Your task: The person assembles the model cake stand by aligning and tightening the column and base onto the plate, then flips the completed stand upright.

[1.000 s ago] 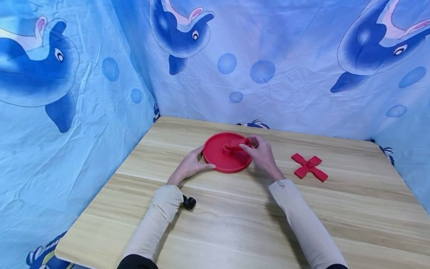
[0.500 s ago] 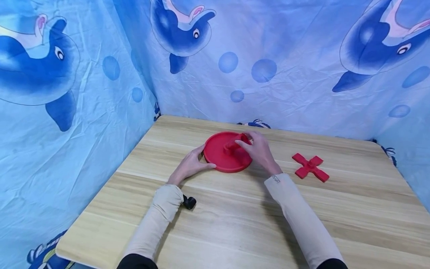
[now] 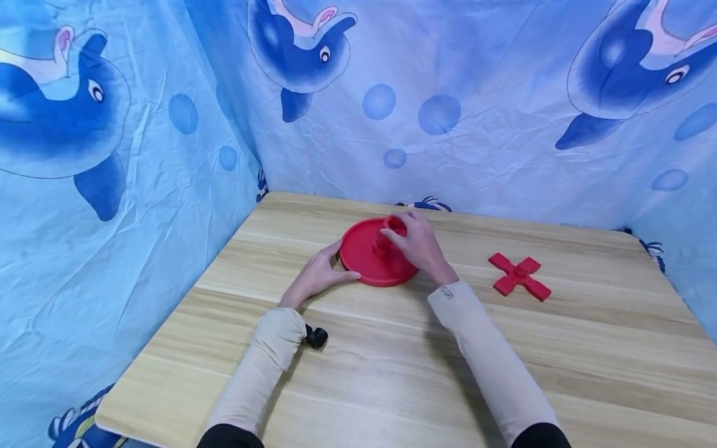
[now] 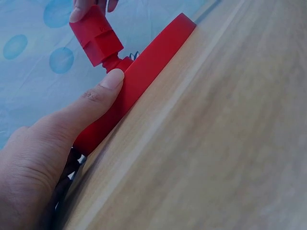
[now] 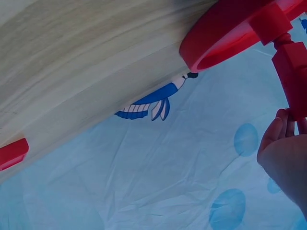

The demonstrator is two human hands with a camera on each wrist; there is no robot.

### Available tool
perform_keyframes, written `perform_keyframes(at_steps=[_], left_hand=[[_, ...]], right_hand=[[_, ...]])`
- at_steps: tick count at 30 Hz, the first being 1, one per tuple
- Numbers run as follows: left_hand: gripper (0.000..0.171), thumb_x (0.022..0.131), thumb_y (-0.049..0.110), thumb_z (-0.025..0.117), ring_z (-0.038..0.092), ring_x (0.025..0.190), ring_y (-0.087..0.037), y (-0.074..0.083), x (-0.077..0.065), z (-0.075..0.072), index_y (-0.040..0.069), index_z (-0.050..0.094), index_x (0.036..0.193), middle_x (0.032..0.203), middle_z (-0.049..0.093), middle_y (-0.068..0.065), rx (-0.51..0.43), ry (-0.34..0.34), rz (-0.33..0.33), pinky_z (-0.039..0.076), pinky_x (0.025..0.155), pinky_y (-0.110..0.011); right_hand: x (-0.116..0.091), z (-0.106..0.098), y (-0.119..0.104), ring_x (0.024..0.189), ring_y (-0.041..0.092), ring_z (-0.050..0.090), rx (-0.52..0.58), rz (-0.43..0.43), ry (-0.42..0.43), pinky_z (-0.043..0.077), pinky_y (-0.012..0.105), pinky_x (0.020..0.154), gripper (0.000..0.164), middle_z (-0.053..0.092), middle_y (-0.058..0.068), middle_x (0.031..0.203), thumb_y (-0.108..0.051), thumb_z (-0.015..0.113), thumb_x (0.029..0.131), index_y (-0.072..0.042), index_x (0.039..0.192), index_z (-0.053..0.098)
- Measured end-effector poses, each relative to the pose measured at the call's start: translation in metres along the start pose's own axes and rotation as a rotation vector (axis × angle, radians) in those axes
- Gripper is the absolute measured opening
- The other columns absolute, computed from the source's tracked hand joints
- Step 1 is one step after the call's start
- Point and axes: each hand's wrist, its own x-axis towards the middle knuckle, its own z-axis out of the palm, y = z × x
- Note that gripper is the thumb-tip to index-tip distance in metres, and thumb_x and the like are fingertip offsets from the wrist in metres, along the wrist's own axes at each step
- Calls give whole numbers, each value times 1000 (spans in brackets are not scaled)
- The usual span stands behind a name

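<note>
A shallow round red tray with a raised rim and a central socket lies on the table. My left hand grips its near-left rim; in the left wrist view the thumb presses the tray's side wall, and the other fingers are mostly hidden. My right hand pinches the upper end of a thick red post between thumb and fingers. In the right wrist view, the post's narrow ridged neck meets the central socket. The post leans slightly; how deep its neck sits cannot be told.
A flat red cross-shaped piece with a small central knob lies right of the tray on the wooden table. A black device is at the left wrist. Blue dolphin-print cloth hangs behind the table and at its sides.
The right hand has swung the red post up from a low rightward slant to nearly upright, moving left and slightly away. The left hand and tray have stayed in place.
</note>
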Motion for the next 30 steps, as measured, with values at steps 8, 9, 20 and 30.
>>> perform_keyframes(at_steps=[8, 9, 20, 30], left_hand=[[108, 78, 67, 82, 39, 146, -26, 0, 1, 0, 17, 36, 162, 160, 44, -7, 25, 2, 7, 38, 115, -52], [108, 78, 67, 82, 39, 146, -26, 0, 1, 0, 17, 37, 162, 160, 44, -6, 26, 3, 9, 38, 115, -52], [105, 78, 64, 83, 41, 144, -24, 1, 1, 0, 18, 39, 162, 158, 46, -5, 20, 7, 25, 38, 115, -51], [104, 78, 66, 83, 42, 143, -25, 2, 1, 0, 19, 41, 161, 156, 48, -3, 4, 12, 33, 39, 114, -53]], right_hand=[[3, 0, -3, 120, 33, 52, -18, 46, -57, 59, 48, 89, 53, 56, 18, 131, -20, 75, 95, 1, 142, 60], [4, 1, -3, 120, 33, 52, -18, 52, -61, 59, 48, 89, 54, 55, 18, 131, -20, 76, 95, 1, 142, 59], [9, 5, -4, 116, 30, 53, -80, 9, -55, 59, 44, 88, 53, 58, 17, 127, -22, 75, 96, 2, 140, 61], [12, 11, -9, 115, 31, 55, -151, 6, -28, 58, 44, 90, 50, 60, 19, 126, -26, 76, 96, 0, 137, 64]])
